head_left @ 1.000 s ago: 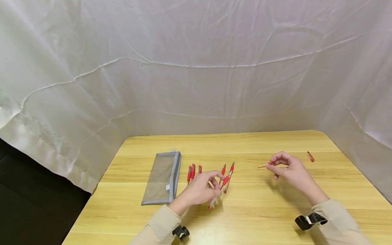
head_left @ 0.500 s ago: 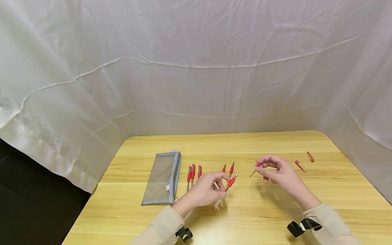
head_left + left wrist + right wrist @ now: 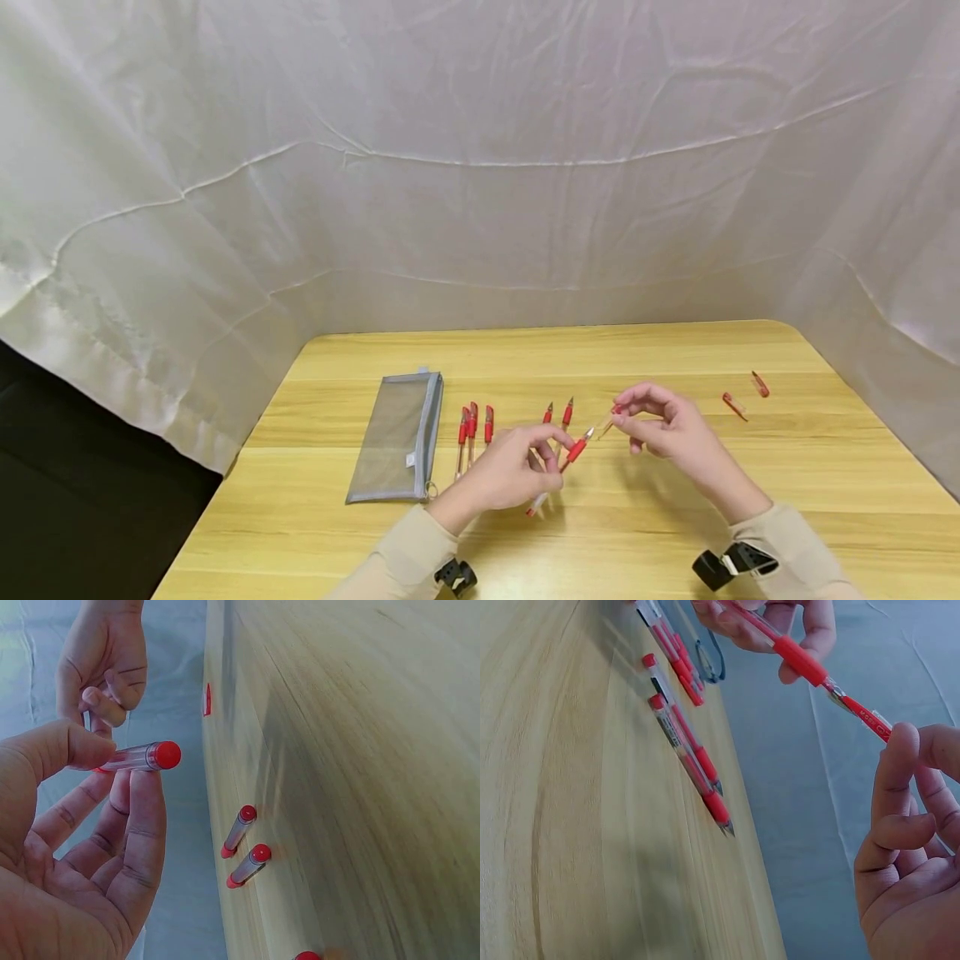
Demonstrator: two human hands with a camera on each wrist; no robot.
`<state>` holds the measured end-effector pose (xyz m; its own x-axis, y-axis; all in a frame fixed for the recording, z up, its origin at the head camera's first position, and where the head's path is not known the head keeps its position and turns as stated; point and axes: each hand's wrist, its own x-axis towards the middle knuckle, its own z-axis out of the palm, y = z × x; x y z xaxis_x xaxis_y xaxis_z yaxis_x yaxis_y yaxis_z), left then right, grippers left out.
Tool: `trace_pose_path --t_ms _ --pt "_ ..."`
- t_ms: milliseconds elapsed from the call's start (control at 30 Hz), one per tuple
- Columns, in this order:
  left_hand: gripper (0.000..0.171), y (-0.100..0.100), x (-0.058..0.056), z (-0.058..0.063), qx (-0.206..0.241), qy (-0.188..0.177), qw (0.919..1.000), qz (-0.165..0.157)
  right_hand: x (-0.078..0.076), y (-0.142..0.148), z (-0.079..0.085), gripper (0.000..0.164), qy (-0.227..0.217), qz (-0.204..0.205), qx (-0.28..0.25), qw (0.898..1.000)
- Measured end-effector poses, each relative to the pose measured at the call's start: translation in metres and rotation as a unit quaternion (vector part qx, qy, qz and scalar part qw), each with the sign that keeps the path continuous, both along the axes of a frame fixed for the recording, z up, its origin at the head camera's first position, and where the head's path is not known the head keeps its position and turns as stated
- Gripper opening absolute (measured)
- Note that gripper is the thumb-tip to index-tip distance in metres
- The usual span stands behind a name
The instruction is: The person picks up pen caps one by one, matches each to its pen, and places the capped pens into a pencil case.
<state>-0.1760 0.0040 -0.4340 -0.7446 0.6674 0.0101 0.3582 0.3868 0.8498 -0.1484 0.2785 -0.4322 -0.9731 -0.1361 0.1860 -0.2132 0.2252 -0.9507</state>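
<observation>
My left hand holds a clear-barrelled gel pen with a red grip, its bare metal tip pointing up and right. The pen's red end plug faces the left wrist camera. Pinched between thumb and fingertips of my right hand is a red pen cap with a clip. In the right wrist view the cap lines up with the pen's tip, its end right at the metal cone. Two uncapped gel pens lie just beyond my left hand.
Left of my left hand lie three capped red pens, partly covered by it. A grey mesh zip pouch is flat on the wooden table farther left. Two loose red caps rest at the right. A pale curtain hangs behind.
My right hand has moved left with the cap, up to the pen's tip, uncovering a loose cap on the table. My left hand has shifted slightly right with the pen.
</observation>
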Motion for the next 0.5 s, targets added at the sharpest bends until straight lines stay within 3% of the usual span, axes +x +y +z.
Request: trace_pose_path --t_ms 500 --pt "0.042 0.0019 0.0002 -0.0004 0.005 0.017 0.9998 -0.004 0.0007 -0.0058 0.0013 0.024 0.011 0.01 0.006 1.0"
